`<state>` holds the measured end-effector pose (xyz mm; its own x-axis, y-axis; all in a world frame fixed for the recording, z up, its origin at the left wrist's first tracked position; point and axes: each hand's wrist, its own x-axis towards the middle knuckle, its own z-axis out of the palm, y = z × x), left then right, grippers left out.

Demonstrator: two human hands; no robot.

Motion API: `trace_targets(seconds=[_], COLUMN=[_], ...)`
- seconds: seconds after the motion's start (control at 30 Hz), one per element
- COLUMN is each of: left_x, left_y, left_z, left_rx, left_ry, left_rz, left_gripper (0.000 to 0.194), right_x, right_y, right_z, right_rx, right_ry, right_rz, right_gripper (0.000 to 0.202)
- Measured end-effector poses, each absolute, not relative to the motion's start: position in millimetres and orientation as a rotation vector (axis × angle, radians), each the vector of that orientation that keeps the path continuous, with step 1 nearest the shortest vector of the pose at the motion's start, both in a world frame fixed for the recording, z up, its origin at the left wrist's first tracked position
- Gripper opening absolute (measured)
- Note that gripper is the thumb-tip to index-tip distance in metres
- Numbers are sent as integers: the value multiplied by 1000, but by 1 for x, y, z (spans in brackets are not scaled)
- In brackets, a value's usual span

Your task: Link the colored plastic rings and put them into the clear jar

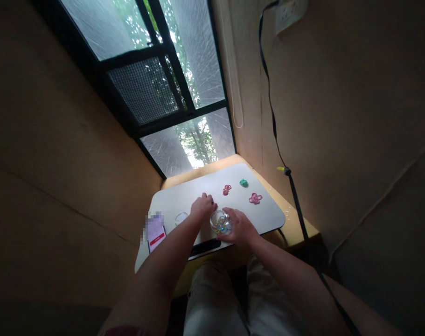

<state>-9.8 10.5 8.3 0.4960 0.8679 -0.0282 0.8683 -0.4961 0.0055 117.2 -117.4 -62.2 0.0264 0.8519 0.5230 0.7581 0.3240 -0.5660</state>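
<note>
My right hand (pixel 239 227) is wrapped round the side of a clear round tub (pixel 219 223). Yellow and blue loops, like small hair ties, lie in the tub. Just beyond its far left rim is my left hand (pixel 202 206), with the fingers curled together. A tiny dark reddish spot shows by those fingertips, too small to name. On the white board-like tabletop (pixel 184 191) lie three little heaps of loops: a red one (pixel 226 190), a green one (pixel 244 183) and a pink one (pixel 255 199). A clear round lid (pixel 181 218) lies left of my left forearm.
A phone (pixel 156 235) with a lilac screen lies at the tabletop's left side. Along the near edge runs a dark slot (pixel 205 247). The small table stands on a wooden ledge (pixel 299 231) below a window (pixel 198 140). A black cord (pixel 273 112) hangs at the right.
</note>
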Motion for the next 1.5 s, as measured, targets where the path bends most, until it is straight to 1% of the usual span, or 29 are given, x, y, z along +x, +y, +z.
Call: trace_targets(seconds=[0.2,0.47,0.53,0.63,0.7,0.87,1.0,1.1,1.3,1.5], left_x=[-12,-22,-26,-33,-38,-44,-43,-42,-36,-35], left_y=[5,1,0,2,6,9,-2,-19,-52,-54], left_z=[-7,-8,-8,-7,-4,14,32,41,45,40], left_rx=[2744,2654,2595,2316,2160,2021,1890,1930,2384,2435], left_ry=[1496,1407,1449,1496,1473,1399,1240,1113,1005,1032], left_rz=[-25,88,188,500,643,772,868,855,608,561], left_gripper=[24,17,18,20,23,31,30,29,23,20], right_x=[117,117,117,117,117,117,117,117,118,118], right_y=[-117,-117,-117,-117,-117,-116,-115,-116,-116,-116], right_z=[-63,-64,-63,-62,-62,-64,-65,-64,-63,-62], right_rx=[-1450,-1445,-1446,-1449,-1448,-1454,-1455,-1464,-1459,-1477], right_ry=[-1743,-1736,-1741,-1745,-1746,-1743,-1748,-1739,-1746,-1740], right_rz=[121,121,125,119,116,118,108,114,108,130], right_gripper=[90,88,88,87,87,90,90,87,87,84])
